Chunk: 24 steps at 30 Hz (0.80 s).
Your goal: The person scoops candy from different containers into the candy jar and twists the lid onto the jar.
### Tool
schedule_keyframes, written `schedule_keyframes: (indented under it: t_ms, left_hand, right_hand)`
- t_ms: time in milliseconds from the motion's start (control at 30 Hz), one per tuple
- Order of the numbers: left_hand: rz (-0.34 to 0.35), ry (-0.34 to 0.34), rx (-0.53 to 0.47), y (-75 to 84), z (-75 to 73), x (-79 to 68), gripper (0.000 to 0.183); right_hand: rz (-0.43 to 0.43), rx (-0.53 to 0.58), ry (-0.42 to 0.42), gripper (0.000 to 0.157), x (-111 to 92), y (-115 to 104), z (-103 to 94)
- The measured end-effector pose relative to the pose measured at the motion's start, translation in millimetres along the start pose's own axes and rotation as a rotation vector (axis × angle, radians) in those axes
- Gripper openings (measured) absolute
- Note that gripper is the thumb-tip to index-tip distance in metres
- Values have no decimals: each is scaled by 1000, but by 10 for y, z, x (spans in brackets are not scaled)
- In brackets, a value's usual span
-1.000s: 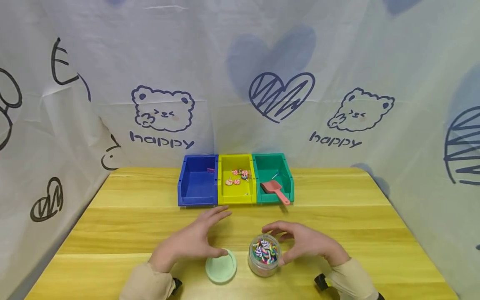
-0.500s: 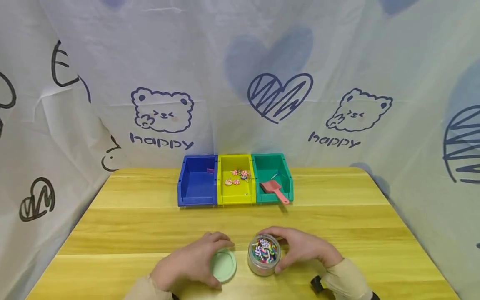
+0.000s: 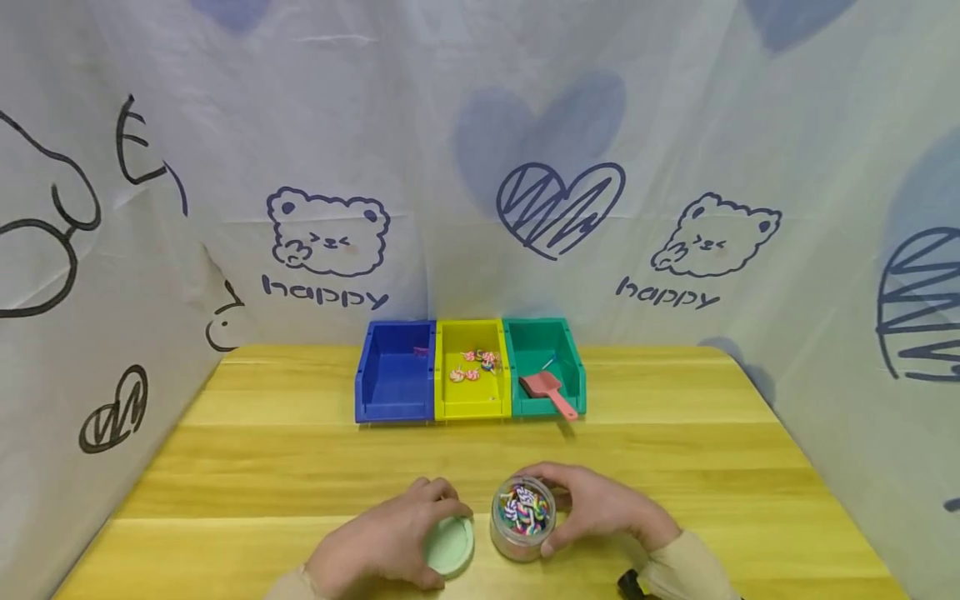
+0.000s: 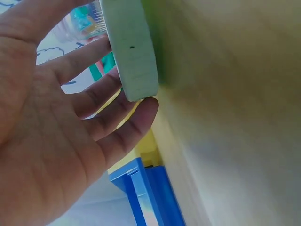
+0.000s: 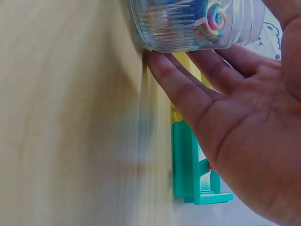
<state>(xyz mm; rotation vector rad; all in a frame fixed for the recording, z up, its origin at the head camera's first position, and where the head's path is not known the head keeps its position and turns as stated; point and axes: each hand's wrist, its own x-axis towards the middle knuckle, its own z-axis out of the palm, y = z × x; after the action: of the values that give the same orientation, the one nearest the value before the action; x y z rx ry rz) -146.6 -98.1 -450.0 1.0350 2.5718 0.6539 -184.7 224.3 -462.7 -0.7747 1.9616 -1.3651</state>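
My left hand (image 3: 386, 529) holds a round pale green lid (image 3: 450, 548) by its edge, thumb on the near side and fingers on the far side. In the left wrist view the lid (image 4: 132, 54) shows its side, with the fingertips (image 4: 146, 110) at its rim. Just to the right, my right hand (image 3: 603, 510) grips a clear glass jar (image 3: 513, 547) from its right side. Colourful swirl lollipop pieces (image 3: 525, 507) fill the uncovered jar. Ribbed glass shows on the jar (image 5: 174, 28) in the right wrist view, its base by the table.
At the back of the wooden table (image 3: 300, 467) stand three joined bins: blue (image 3: 397, 411), yellow (image 3: 472, 408) and green (image 3: 567, 350). Several lollipop pieces (image 3: 465, 376) lie in the yellow one. A pink scoop (image 3: 551, 392) leans over the green bin's front edge. A printed cloth (image 3: 442, 250) hangs behind.
My left hand has come down and toward me and taken hold of the lid. My right hand has closed around the jar. The lid and jar have barely shifted.
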Motion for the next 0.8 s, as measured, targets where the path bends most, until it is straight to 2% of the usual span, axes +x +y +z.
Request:
schedule_keyframes:
  t_ms: [433,600,800]
  left_hand:
    - [45,124,-27,42,-267,83,77]
    - [58,156,-63,126,-346,175,76]
    - [85,154,-93,268,-374,318,74]
  right_hand:
    - [-21,46,2,82,15,22,50]
    - [-16,39,9,81,18,33,58]
    - [10,25,19,82,20,51,53]
